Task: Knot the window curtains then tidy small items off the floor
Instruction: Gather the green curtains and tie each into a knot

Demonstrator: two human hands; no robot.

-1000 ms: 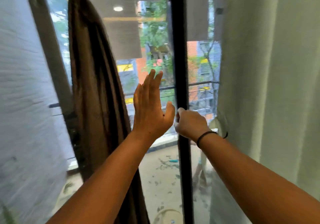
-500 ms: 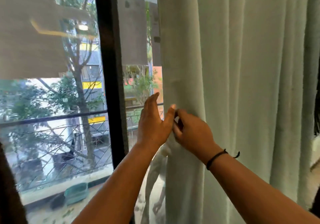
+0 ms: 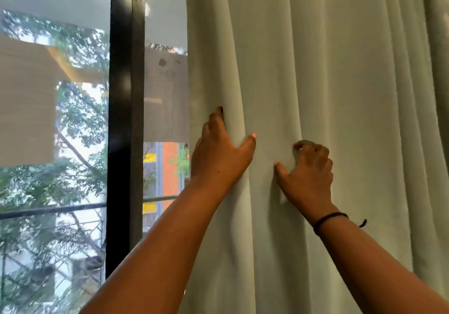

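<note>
A pale green curtain (image 3: 340,70) hangs in long folds over the right two thirds of the head view. My left hand (image 3: 218,158) grips its left edge, with the fingers tucked into a fold and the thumb lying on the front of the cloth. A little to the right and at about the same height, my right hand (image 3: 308,170) has its fingers curled into the fabric and its thumb spread out to the left. A bunch of cloth stands gathered between the two hands. No floor or small items are in view.
A black vertical window frame (image 3: 125,119) stands just left of the curtain. Window glass (image 3: 48,119) fills the left, with trees, buildings and a balcony railing (image 3: 48,210) outside.
The view swung right from the brown curtain and window frame onto the pale green curtain. Both hands moved onto the cloth and spread apart, the right hand shifting right and digging into the folds.
</note>
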